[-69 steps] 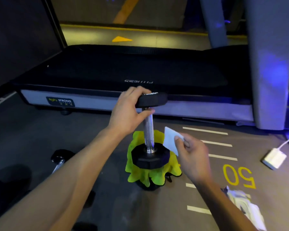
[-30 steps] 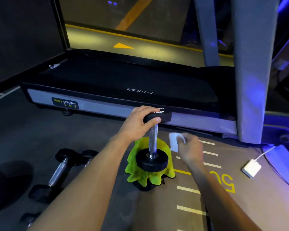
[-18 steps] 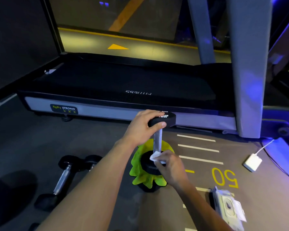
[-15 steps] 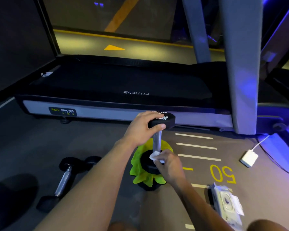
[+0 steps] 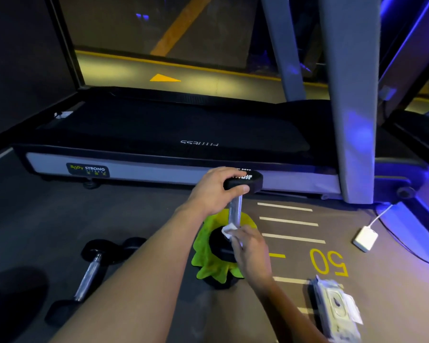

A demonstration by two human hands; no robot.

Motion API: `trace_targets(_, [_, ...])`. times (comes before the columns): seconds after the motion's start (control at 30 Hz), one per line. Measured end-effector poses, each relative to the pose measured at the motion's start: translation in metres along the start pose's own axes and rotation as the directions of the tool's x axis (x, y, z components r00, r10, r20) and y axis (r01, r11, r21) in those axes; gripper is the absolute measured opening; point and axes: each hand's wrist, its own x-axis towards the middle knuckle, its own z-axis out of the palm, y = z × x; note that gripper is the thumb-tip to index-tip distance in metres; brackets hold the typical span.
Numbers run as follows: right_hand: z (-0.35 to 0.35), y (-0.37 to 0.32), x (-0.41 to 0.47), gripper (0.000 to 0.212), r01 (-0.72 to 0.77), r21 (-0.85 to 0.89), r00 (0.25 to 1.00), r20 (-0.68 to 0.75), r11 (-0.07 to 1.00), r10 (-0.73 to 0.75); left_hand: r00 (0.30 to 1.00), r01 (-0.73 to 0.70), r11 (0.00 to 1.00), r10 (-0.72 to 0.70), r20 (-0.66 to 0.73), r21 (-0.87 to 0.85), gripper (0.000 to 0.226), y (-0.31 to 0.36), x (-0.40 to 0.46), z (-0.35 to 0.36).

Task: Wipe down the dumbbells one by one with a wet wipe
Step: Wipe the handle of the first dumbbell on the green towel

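Here left hand (image 5: 214, 191) grips upright dumbbell (image 5: 235, 214); right hand (image 5: 249, 250) presses crumpled wipe (image 5: 228, 229), seemingly on knurled handle.

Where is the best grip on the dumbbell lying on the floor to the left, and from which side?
Judging by its pose, grip the floor dumbbell around its bare metal handle, coming from above. It lies flat with the bar raised between two wider black heads, so fingers can curl under mid-bar, where it should balance.

We see the grey floor (image 5: 134, 219) carrying a treadmill (image 5: 174, 134); before it lie a green cloth (image 5: 208, 266), two dumbbells (image 5: 89, 271), a wipe pack (image 5: 337, 310), and a white adapter (image 5: 365, 238).
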Motion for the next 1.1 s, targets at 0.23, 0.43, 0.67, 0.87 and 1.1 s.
trace_targets(0.23, [-0.011,0.003,0.050,0.021,0.068,0.082,0.984,-0.167,0.994,-0.053,1.000,0.011,1.000,-0.011,-0.012,-0.002,0.046,-0.010,0.014,-0.011])
trace_targets(0.43, [0.010,0.025,0.022,0.025,-0.012,0.223,0.995,-0.092,0.975,0.033,1.000,0.003,1.000,-0.003,-0.014,0.005,0.051,-0.024,0.020,-0.012])
trace_targets(0.67, [-0.012,0.025,0.017,0.019,-0.116,0.227,0.987,0.133,0.967,0.087,0.998,0.059,0.998,-0.059,0.030,0.016,0.048,-0.004,0.019,-0.013])
trace_targets(0.87, [-0.033,0.022,0.051,0.016,-0.275,0.678,0.848,-0.162,0.681,0.504,0.999,0.043,0.999,-0.044,0.014,0.017,0.047,-0.006,0.013,-0.004])
trace_targets(1.1, [-0.005,0.004,0.040,0.008,-0.305,0.644,0.885,-0.081,0.702,0.459,0.990,0.137,0.988,-0.137,-0.016,0.071,0.039,0.011,0.009,-0.006])
